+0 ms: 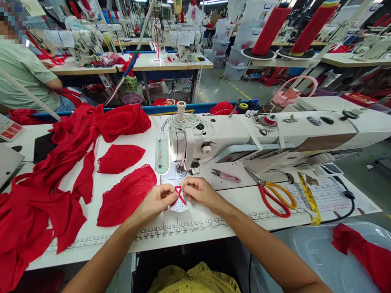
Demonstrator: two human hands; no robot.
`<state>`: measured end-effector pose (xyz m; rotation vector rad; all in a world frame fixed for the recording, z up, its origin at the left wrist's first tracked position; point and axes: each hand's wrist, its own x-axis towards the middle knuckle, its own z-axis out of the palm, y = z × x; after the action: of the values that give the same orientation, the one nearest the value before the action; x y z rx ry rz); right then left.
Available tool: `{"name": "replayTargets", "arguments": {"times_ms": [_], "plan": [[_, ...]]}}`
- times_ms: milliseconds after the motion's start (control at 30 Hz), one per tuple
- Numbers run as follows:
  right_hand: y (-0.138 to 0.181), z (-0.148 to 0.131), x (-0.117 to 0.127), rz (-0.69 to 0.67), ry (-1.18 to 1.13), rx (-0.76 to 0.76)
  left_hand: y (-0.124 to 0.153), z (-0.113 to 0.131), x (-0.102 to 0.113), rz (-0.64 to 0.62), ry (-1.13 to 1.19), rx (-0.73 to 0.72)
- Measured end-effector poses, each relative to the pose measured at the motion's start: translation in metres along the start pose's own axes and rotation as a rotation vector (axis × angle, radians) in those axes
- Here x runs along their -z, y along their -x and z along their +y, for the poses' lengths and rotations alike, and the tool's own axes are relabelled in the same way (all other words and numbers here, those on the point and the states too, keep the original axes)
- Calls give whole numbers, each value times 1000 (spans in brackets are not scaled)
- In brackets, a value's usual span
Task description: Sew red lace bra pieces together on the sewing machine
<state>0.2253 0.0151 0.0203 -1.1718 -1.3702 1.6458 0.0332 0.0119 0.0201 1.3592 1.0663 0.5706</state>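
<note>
In front of the sewing machine (226, 138), my left hand (161, 197) and my right hand (197, 193) come close together. Each has its fingers pinched on a narrow red strip (181, 197), which is crossed into a small loop between them. Below the strip lies a small white paper piece (179, 207) with printed marks. The machine's presser foot (181, 167) is just beyond my fingertips. Left of my left hand, a red lace-edged fabric piece (126, 197) lies flat, with a smaller red piece (121, 158) behind it.
A heap of red fabric (61, 175) covers the table's left side. Thread snips (226, 176), scissors (271, 193) and a yellow tape measure (310, 199) lie to the right. A plastic bin (308, 248) stands at lower right. Another person (27, 77) sits at far left.
</note>
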Motion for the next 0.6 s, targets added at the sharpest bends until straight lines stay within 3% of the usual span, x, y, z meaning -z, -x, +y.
{"name": "replayTargets", "arguments": {"times_ms": [333, 500, 600], "plan": [[0, 1, 2, 48, -51, -47, 0, 0, 0, 36, 2, 13], [0, 4, -2, 5, -2, 58, -2, -1, 0, 41, -5, 5], [-2, 8, -5, 80, 130, 97, 1, 0, -3, 53, -94, -10]]}}
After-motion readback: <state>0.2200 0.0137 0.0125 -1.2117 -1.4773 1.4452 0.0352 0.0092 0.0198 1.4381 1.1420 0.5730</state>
